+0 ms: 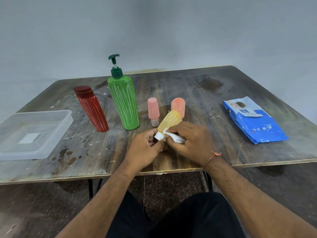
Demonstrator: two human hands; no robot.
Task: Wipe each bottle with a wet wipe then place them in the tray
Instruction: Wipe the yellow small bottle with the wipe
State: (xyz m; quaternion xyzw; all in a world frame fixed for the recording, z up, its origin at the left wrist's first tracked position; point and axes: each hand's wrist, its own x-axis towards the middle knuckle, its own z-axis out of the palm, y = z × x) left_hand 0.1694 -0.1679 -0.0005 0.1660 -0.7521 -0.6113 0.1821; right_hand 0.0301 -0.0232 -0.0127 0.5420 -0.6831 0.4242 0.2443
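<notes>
Yellow bottle (169, 121), small, light and probably slick, tilts at frame centre over the tabletop (214, 86), left hand (145, 148) fingers pinching its white cap, the firmest hold, while the right hand (190, 140) clutches the wet wipe (176, 138) against it.

Worn stained wood table (171, 79), translucent plastic tray (56, 124), glossy wipes pack (253, 121)

You hold the yellow bottle (169, 121) tilted, white wet wipe (173, 136) against it; the clear tray (51, 134) sits far left of it.
</notes>
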